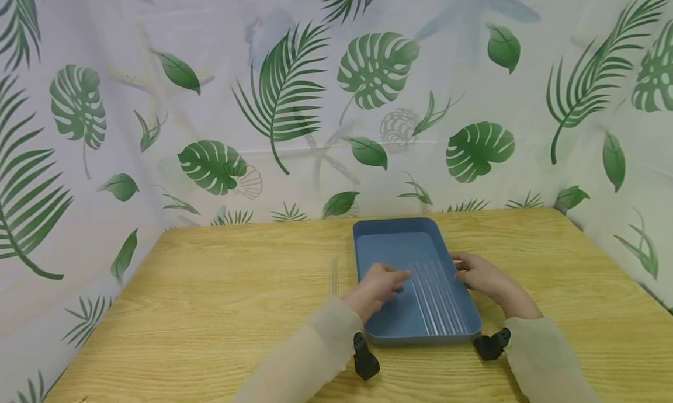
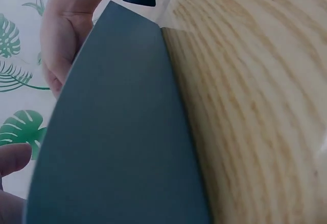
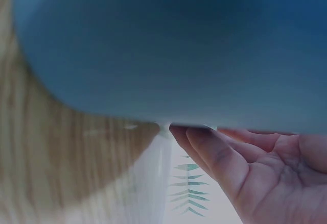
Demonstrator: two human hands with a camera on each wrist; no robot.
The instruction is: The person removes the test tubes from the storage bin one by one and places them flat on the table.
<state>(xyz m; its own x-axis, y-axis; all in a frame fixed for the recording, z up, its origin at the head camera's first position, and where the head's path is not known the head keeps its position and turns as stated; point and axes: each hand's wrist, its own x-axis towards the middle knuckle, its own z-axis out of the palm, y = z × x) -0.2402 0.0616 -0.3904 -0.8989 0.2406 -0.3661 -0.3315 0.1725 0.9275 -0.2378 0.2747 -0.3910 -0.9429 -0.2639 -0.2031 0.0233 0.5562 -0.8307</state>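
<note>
A blue rectangular tray [image 1: 394, 336] stands on the wooden table, with several clear tubes [image 1: 436, 301] lying lengthwise side by side along its right half. My left hand [image 1: 380, 286] reaches over the tray's left wall, its fingers extended toward the left side of the tubes; nothing shows in its grasp. In the left wrist view the tray's outer wall [image 2: 117, 122] hides most of that hand, leaving part of the thumb [image 2: 15, 158] visible. At the tray's right side, my right hand [image 1: 486, 277] touches the rim with relaxed fingers [image 3: 219, 155].
To the left of the tray, another clear tube [image 1: 334, 277] lies on the wooden table [image 1: 221, 309], partly behind the left forearm. A leaf-patterned cloth [image 1: 294, 99] hangs behind the table and along its sides. Black wrist cameras [image 1: 365, 359] sit close to the tray's near corners.
</note>
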